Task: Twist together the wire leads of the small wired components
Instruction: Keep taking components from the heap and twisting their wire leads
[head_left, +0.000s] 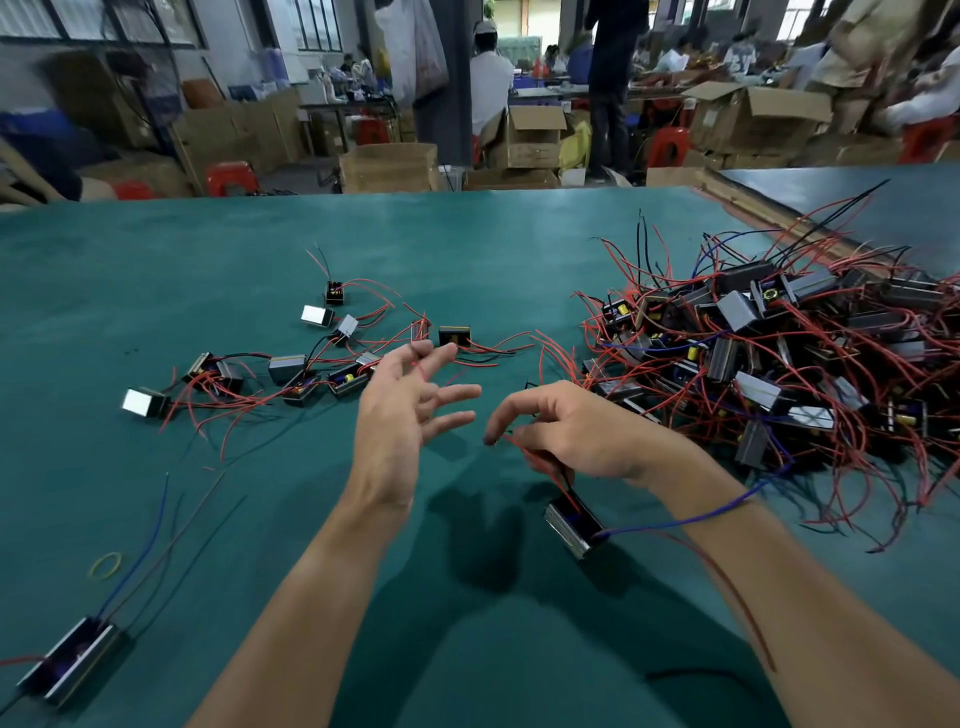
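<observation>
Right hand (566, 431): fingers curled, pinching the red leads (540, 457) just above the component (571, 527). The grip point was partly hidden under the palm.
Component: hung tilted below the right hand, low over the surface (467, 249). Couldn't tell if it touched.
Lead axis: the red leads ran up and to the left from the component to the right fingertips, with the free ends aimed at the left hand (400, 415).
Blue lead (675, 522): went the other way, out across the right wrist.
Left hand: fingers (457, 395) straight and spread, no clear grip. A thin red strand lay by the forefinger; couldn't tell if it was held.
Key relation: the free lead ends sat in the gap between the hands, just beside the left fingertips.
Next move (my read): the left hand closes in rightward on the tips, then twists along that axis.
Stock: big pile (779, 364) to the right of the right hand, small scatter (291, 374) beyond the left hand.
</observation>
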